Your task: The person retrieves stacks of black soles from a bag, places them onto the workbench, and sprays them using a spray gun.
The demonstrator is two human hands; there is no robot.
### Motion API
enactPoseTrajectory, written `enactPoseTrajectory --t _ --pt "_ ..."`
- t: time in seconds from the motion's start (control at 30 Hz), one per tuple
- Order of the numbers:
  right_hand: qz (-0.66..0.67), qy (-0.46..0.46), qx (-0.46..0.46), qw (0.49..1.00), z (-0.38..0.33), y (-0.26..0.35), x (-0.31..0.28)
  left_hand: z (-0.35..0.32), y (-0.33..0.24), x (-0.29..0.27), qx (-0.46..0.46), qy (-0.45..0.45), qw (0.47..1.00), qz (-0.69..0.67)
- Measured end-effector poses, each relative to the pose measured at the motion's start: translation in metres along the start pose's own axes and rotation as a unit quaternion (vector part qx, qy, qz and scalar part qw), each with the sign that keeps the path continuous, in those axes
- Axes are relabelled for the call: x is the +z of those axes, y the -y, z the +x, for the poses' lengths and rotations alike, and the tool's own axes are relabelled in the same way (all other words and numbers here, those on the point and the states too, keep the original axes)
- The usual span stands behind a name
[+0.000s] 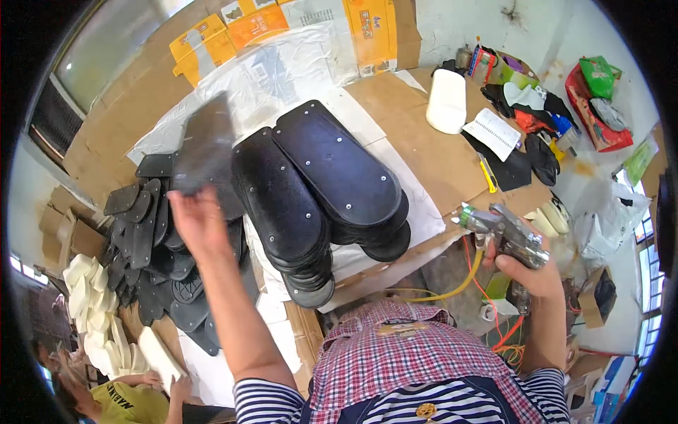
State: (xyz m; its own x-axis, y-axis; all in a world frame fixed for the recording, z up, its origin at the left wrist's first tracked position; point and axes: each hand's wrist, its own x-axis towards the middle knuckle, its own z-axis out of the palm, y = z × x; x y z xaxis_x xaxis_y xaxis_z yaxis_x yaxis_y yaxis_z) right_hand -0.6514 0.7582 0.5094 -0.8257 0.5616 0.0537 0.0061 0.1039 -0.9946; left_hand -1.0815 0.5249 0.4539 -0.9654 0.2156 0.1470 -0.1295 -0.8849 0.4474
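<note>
My left hand point(200, 219) grips the near end of a dark, long rounded panel point(206, 138), which is tilted up and smeared by motion. Beside it lies a heap of loose black panels point(166, 265). Two stacks of black rounded panels with small metal studs stand in the middle: a left stack point(272, 194) and a right stack point(339, 162). Held in my right hand point(530, 274) is a metal spray gun point(505, 230), with a yellow hose point(462, 286) running from it. Its nozzle points left, toward the stacks and apart from them.
Cream foam pads point(106, 325) are piled at the left, where a co-worker in a yellow shirt point(131, 403) handles one. A white pad point(446, 101), an open notebook point(493, 134) and a yellow cutter knife point(488, 174) lie at the right. Cardboard point(395, 106) covers the table.
</note>
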Motion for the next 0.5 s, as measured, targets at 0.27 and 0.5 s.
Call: enactPoseTrajectory --t 0.27,0.5 --pt "0.009 -0.065 -0.008 0.998 0.038 0.018 0.045 -0.006 -0.015 -0.045 0.002 -0.008 0.996 0.089" --pt "-0.019 -0.102 -0.039 0.994 0.034 0.022 0.047 -0.108 0.069 -0.065 -0.267 -0.074 0.941 0.193"
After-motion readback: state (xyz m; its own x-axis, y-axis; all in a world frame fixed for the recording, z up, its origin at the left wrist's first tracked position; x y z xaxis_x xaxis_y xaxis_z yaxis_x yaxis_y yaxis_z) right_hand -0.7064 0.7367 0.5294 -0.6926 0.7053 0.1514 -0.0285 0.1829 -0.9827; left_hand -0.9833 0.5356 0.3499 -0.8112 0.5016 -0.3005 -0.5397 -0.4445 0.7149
